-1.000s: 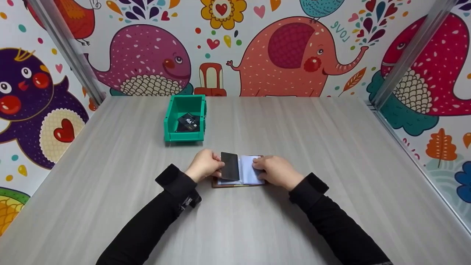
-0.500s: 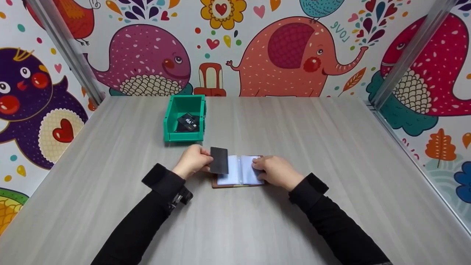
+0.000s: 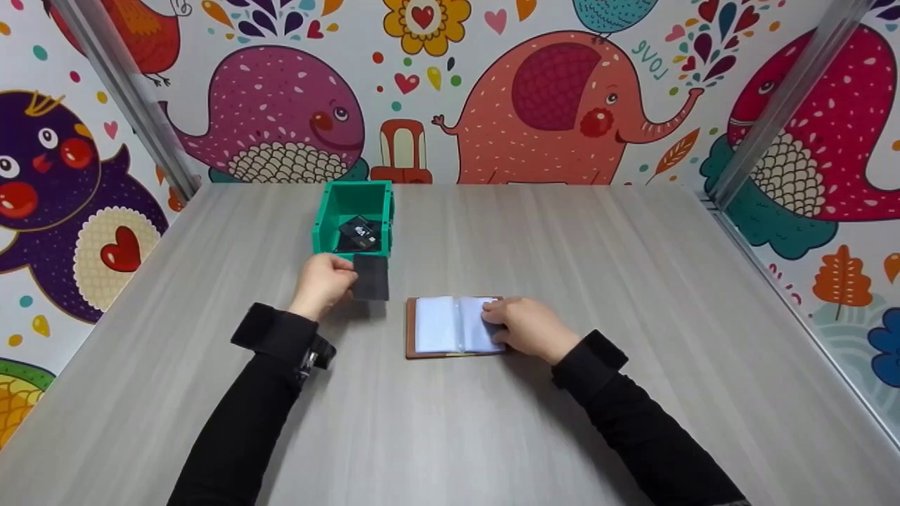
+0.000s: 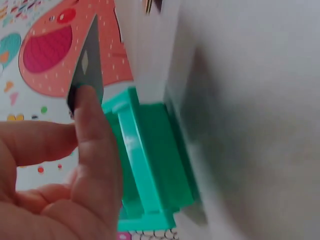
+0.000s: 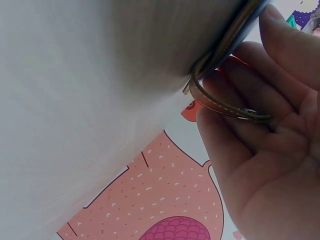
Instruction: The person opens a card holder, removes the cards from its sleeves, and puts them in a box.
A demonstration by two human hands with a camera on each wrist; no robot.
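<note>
A dark card (image 3: 371,278) is pinched between the thumb and fingers of my left hand (image 3: 320,284). In the head view the card overlaps the front wall of a green bin (image 3: 355,199), in which black cards (image 3: 360,234) lie. The left wrist view shows the card's edge above the thumb, with the bin beyond. A brown card holder (image 3: 410,330) lies spread on the table, its clear sleeves (image 3: 436,325) facing up. My right hand (image 3: 531,329) grips its right side, thumb on the page and fingers at the cover's edge. A stitched strap (image 5: 220,106) curves from the holder across those fingers.
The pale wood-grain table (image 3: 605,246) reaches back to a cartoon-printed wall (image 3: 422,91). Metal posts (image 3: 126,98) stand at the back corners, and printed panels close off both sides.
My left hand has carried the card from above the holder's left page leftward and away from me to the bin's front, uncovering that page. My right hand has stayed in place.
</note>
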